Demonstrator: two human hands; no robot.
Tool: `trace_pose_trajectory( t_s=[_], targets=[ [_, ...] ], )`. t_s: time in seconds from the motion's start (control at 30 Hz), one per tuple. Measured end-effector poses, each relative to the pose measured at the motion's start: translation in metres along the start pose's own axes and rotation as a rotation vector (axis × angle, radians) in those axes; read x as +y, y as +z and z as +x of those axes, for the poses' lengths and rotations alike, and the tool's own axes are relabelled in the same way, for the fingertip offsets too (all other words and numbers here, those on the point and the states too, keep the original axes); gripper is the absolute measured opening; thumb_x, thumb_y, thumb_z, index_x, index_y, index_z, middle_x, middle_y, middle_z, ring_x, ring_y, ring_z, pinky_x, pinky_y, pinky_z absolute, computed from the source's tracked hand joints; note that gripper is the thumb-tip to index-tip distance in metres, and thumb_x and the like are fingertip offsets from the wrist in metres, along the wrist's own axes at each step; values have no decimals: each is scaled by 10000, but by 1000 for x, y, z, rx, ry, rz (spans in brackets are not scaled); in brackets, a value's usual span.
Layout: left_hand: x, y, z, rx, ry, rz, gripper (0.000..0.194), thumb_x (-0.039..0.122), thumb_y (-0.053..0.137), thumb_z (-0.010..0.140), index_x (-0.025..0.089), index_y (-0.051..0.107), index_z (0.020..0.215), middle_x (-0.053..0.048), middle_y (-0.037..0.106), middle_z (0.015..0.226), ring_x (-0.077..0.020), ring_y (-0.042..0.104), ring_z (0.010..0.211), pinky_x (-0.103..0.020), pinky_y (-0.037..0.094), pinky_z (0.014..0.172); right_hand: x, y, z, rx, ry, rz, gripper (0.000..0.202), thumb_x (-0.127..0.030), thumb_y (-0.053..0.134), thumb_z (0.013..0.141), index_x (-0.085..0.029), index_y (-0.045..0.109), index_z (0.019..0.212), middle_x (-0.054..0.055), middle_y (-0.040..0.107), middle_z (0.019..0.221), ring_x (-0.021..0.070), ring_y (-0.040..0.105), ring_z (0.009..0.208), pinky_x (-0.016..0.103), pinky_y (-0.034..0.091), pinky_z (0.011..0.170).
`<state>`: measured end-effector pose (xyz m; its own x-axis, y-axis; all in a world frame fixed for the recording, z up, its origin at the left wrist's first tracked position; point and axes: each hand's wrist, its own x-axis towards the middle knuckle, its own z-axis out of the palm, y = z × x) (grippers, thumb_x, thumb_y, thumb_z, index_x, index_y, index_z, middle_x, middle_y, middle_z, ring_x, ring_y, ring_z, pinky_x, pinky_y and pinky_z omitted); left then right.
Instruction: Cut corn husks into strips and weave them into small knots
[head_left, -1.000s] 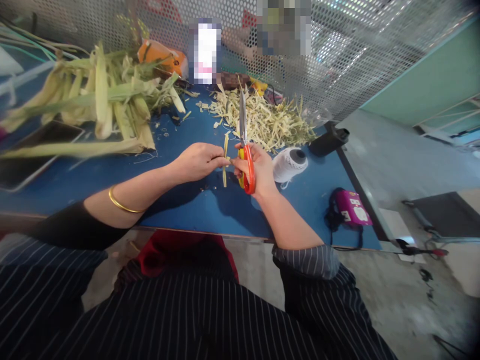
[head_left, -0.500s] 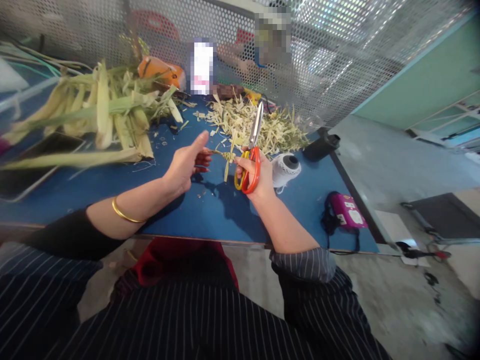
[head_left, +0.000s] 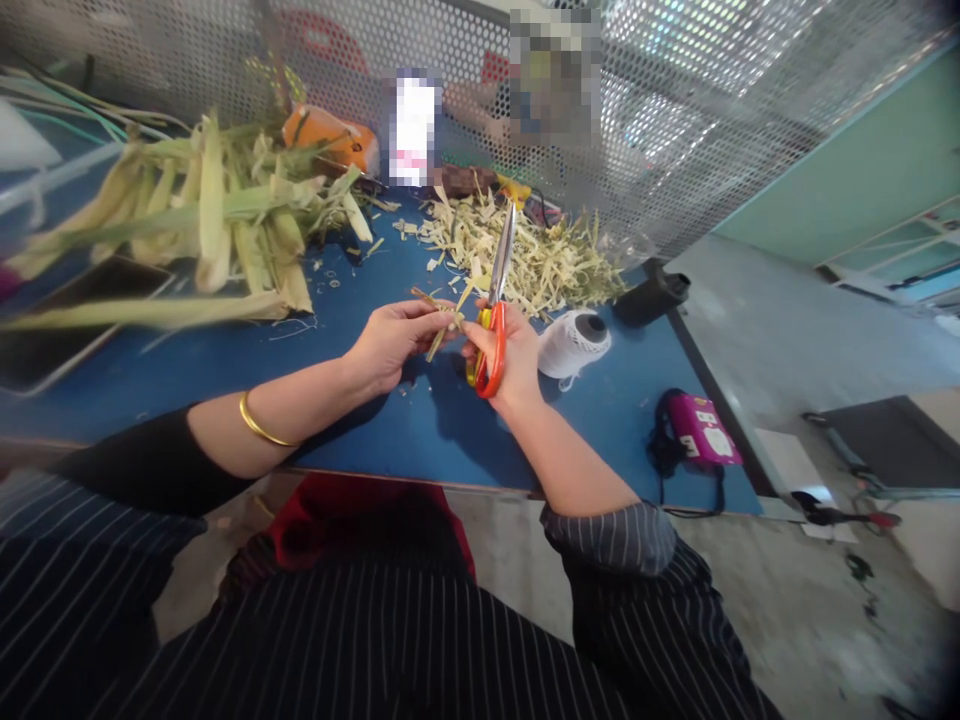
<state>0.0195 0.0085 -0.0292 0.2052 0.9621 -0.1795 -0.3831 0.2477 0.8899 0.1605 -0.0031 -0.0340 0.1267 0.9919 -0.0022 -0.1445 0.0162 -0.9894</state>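
your left hand (head_left: 390, 340), open with its fingers spread half a second ago, has now closed in and pinches the small husk piece (head_left: 436, 345). that puts the piece under both hands at once, held between your fingertips over the near middle of the worktop (head_left: 375, 430), with thin strips sticking out of it. your right hand (head_left: 517, 355) is wrapped around the orange-red and yellow handles of the scissors (head_left: 500, 345), while its thumb and fingertips meet the piece. the blades point to the far side, close together, and look to be away from the piece.

the worktop is blue. to the left lies a heap of long pale husks (head_left: 214, 225), with one long husk across a dark flat object (head_left: 97, 295). an orange packet (head_left: 330, 138) sits behind the heap. beyond your hands spreads a loose pile of shreds (head_left: 540, 250), and just beside your right hand is a spool of white thread (head_left: 574, 345). farther right are a black cylinder (head_left: 651, 297) and a magenta box (head_left: 701, 428).

a perforated metal screen (head_left: 465, 45) rises along the far edge; to the right you have a grey floor (head_left: 757, 300) and a pale green wall (head_left: 825, 200).
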Motion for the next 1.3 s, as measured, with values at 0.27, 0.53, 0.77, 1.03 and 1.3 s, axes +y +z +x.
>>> trace_pose_trajectory(
  t_s=[0.27, 0.53, 0.77, 1.03, 1.3],
  targets=[
    [22, -18, 14, 77, -39, -66, 89, 151, 737, 735, 124, 706, 814, -60, 717, 804, -118, 682, 677, -221, 563, 670, -13, -24, 7, -186, -83, -288, 406, -456, 769, 682, -238, 586, 971, -78, 546, 609, 64, 502, 440, 202, 442, 429],
    [26, -26, 23, 77, 27, -110, 64, 166, 659, 803, 110, 689, 811, -86, 731, 892, -132, 699, 752, -216, 559, 660, -14, -37, 12, -276, -88, -546, 388, -455, 777, 667, -231, 664, 963, -42, 618, 600, 114, 541, 412, 234, 424, 375],
    [26, -24, 22, 101, 29, -103, 86, 138, 696, 761, 134, 675, 844, -53, 729, 826, -140, 709, 712, -235, 558, 661, -12, -38, 10, -283, -172, -764, 375, -482, 782, 654, -246, 715, 938, -24, 631, 601, 121, 525, 446, 235, 384, 414],
    [26, -23, 22, 111, 58, -67, 93, 120, 715, 742, 118, 663, 819, -40, 708, 780, -142, 707, 686, -225, 548, 630, -15, -34, 5, -306, -145, -774, 433, -560, 708, 710, -217, 710, 975, -53, 502, 462, 120, 481, 423, 239, 337, 425],
    [24, -23, 23, 112, 51, -69, 67, 112, 703, 760, 119, 653, 805, -47, 707, 791, -143, 709, 671, -218, 548, 604, -16, -30, 3, -314, -133, -814, 521, -630, 643, 736, -181, 692, 996, -52, 483, 460, 109, 459, 428, 247, 316, 451]
  ],
)
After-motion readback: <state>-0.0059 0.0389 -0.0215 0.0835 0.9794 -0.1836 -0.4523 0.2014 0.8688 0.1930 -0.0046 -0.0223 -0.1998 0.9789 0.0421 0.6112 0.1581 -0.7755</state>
